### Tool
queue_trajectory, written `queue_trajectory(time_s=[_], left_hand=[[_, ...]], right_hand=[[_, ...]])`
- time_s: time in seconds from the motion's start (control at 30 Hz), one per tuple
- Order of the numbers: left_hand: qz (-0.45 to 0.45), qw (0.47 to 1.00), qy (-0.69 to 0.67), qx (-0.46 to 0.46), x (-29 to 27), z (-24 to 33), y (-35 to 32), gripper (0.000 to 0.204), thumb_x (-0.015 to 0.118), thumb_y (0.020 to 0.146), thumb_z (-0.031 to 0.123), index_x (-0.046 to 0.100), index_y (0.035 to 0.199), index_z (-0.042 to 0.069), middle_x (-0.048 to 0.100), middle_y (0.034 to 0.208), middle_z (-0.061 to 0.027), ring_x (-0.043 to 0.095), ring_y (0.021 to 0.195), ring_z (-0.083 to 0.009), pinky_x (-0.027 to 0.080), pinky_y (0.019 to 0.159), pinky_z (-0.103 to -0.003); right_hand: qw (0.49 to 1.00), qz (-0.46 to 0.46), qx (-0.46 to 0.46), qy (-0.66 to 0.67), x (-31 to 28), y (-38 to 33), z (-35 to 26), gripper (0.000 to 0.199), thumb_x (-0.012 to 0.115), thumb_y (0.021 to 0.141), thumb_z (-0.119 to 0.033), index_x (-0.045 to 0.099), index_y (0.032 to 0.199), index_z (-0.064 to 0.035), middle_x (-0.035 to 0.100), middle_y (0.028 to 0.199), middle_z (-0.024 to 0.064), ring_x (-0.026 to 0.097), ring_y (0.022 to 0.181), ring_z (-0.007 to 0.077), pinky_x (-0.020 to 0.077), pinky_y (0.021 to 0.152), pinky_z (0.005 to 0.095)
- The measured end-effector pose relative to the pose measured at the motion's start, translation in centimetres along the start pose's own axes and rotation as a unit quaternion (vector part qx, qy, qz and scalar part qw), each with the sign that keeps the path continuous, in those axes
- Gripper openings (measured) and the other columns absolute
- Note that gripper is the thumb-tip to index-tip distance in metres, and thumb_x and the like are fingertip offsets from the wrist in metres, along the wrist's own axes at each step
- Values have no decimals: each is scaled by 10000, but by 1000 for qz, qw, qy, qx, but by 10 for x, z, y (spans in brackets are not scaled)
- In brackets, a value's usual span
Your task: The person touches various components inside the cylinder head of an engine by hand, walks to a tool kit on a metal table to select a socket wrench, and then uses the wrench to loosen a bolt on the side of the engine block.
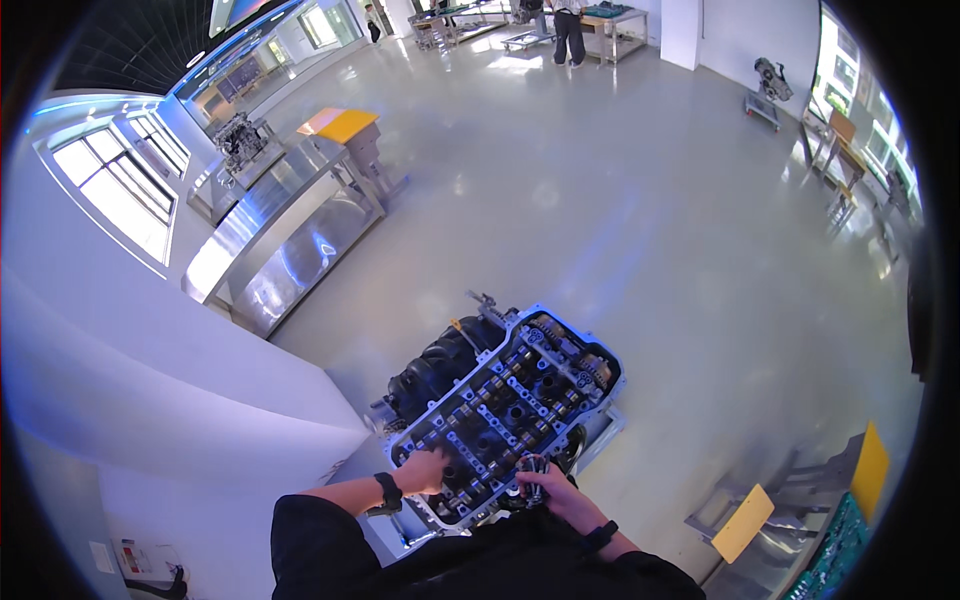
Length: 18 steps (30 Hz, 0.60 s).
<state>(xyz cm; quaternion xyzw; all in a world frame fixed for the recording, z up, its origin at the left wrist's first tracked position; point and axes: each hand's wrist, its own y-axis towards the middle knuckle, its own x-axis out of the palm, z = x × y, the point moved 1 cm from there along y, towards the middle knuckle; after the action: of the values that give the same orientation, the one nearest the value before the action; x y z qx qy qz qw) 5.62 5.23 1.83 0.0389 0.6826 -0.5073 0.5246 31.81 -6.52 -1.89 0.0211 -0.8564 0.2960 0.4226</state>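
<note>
An engine with its cylinder head uncovered [510, 400] stands on a stand below me, camshafts and valve gear showing, and a black intake manifold [440, 365] on its left side. My left hand [425, 470] rests on the near left edge of the cylinder head, fingers curled down on it. A dark band circles that wrist. My right hand [545, 485] is at the near right corner of the head, closed around a small metal part [533, 468] there. Black sleeves cover both arms.
A white curved wall [150, 380] rises at the left. Steel workbenches [290, 230] stand beyond it, one carrying another engine [240, 135]. The glossy grey floor [620, 200] spreads ahead. A person [568, 30] stands at far tables. Yellow-topped benches [790, 510] sit at lower right.
</note>
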Motion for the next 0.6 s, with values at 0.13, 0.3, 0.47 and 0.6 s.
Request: queue_trajectory(time_s=[0.13, 0.3, 0.47, 0.6], left_hand=[[-32, 999, 12, 18, 0, -3, 4, 604, 652, 692, 203, 539, 1262, 42, 560, 1170, -242, 649, 920, -365, 547, 728, -444], [-16, 999, 17, 26, 10, -13, 6, 591, 617, 732, 233, 505, 1281, 45, 551, 1168, -243, 663, 849, -386, 551, 711, -458], [-37, 996, -66, 35, 9, -17, 16, 510, 582, 769, 240, 552, 1255, 86, 560, 1169, -213, 623, 980, -393, 527, 806, -468], [-36, 992, -110, 43, 16, -25, 18, 454, 546, 811, 248, 573, 1227, 70, 571, 1159, -204, 589, 1059, -385, 489, 895, -458]], right_hand=[[1000, 0, -18, -3, 3, -1, 2, 217, 707, 833, -44, 579, 1007, -49, 633, 795, 44, 641, 648, 148, 537, 602, 289], [1000, 2, -12, -18, 4, 1, 5, 208, 710, 837, -66, 584, 1001, -47, 633, 795, 46, 639, 660, 143, 539, 613, 288], [1000, 9, -4, -22, 0, 1, 7, 214, 720, 833, -85, 592, 1001, -49, 634, 801, 44, 634, 663, 139, 536, 617, 282], [999, 16, 2, -30, 1, 3, 7, 203, 719, 835, -86, 600, 997, -54, 631, 798, 40, 635, 670, 136, 535, 613, 278]])
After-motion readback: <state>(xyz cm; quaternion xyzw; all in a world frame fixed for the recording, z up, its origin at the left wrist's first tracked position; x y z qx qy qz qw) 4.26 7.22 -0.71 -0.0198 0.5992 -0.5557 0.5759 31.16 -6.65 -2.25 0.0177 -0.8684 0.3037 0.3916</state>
